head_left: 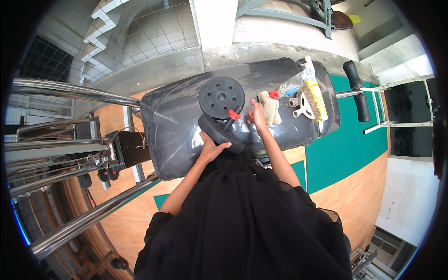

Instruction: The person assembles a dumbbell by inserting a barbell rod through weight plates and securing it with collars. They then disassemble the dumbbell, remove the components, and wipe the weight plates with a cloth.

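Black loose clothing fills the near foreground, both bare forearms reaching up from it to a padded bench [177, 126] wrapped in glossy dark plastic. Left hand [211, 148], at the bench's near edge, cups the lower black weight plate [219, 133] of a small dumbbell, fingers curled under its rim. Right hand [258, 115], just beyond, rests fingers-down on the bench top beside the dumbbell's red collar [234, 115]; whether it grips anything cannot be told. Dumbbell lies tilted mid-bench, its upper plate [221, 97] facing up, toward the far edge. Touching the right hand on its right: a beige cloth [270, 108]. Farther right, toward the bench's far right corner: a clear spray bottle [294, 81], a grey spoked part [301, 106], and a yellow-backed scrub brush [315, 99]. Chrome bars [74, 93] stand off the left edge.
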`<state>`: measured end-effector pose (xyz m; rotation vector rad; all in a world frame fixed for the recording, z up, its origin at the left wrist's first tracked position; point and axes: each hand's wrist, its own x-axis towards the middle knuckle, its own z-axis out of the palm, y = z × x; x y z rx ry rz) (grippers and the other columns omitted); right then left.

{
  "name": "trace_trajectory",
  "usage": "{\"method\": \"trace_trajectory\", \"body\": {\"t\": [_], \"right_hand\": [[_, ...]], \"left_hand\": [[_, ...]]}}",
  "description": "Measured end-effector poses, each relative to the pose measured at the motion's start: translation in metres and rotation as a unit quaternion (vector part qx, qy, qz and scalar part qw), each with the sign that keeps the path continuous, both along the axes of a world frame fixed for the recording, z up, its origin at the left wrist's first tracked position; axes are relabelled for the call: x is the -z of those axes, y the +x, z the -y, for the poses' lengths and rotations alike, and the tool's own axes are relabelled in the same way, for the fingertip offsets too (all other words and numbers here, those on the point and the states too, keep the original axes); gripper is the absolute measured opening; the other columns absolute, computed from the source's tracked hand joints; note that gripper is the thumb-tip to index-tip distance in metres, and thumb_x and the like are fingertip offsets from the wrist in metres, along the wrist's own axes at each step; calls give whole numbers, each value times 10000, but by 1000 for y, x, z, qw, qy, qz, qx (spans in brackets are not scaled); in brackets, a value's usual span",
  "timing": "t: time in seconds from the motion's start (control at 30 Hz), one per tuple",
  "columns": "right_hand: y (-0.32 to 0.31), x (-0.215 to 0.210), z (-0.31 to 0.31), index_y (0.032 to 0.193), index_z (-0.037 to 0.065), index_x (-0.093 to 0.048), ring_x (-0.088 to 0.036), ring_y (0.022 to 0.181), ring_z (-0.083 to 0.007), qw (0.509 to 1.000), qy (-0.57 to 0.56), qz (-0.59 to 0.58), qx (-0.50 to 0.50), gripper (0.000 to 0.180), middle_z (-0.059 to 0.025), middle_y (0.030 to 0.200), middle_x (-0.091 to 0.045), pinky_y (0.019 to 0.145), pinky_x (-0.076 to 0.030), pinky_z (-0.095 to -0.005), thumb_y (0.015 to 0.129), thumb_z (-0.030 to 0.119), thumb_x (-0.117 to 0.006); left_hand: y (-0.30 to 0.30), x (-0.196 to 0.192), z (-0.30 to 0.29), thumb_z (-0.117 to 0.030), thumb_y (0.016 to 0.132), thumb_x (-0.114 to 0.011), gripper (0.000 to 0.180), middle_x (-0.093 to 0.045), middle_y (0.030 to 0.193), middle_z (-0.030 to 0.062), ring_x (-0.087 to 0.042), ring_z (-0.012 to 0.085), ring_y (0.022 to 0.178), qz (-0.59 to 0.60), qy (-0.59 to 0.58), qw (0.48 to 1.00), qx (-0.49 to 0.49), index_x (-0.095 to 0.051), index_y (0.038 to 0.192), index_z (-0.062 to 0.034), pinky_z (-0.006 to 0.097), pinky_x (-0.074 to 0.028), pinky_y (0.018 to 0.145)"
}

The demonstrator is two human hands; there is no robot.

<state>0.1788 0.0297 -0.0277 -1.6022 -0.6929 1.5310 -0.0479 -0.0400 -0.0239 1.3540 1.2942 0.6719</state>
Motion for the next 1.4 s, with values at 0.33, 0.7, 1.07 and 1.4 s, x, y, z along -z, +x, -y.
{"method": "trace_trajectory", "body": {"t": [0.33, 0.7, 1.07, 1.4], "right_hand": [[0, 15, -1, 1219, 23, -319, -608, 607, -213, 998, 12, -16, 58, 607, -147, 748, -613, 567, -513, -301, 903, 534, -400], [-23, 28, 4, 1321, 42, -215, -555, 652, -182, 995, 30, -39, 92, 687, -98, 783, -548, 633, -473, -288, 906, 577, -331], [-42, -1, 26, 1120, 68, -333, -537, 546, -143, 990, 56, -51, 117, 424, -49, 621, -532, 571, -476, -283, 941, 450, -370], [-34, -2, 40, 1198, 71, -281, -576, 709, -145, 997, 64, -10, 44, 470, -99, 854, -571, 619, -472, -300, 909, 382, -482]], "left_hand": [[0, 1, -5, -462, 572, -789, 1123, -240, 1181, 208, -221, 352, 1184, -3, -25, 1000, -17, -136, 1311, 76, 434, -194, 1068], [1, 3, -6, -462, 571, -780, 1123, -246, 1183, 214, -237, 357, 1185, 6, -38, 999, -35, -130, 1317, 69, 429, -201, 1067], [0, 1, -5, -450, 576, -772, 1072, -264, 1175, 210, -247, 349, 1175, 6, -24, 999, -47, -174, 1299, 67, 423, -220, 1054], [1, 2, -6, -463, 577, -760, 1060, -267, 1174, 209, -260, 346, 1171, 31, -44, 997, -62, -182, 1299, 56, 422, -223, 1051]]}}
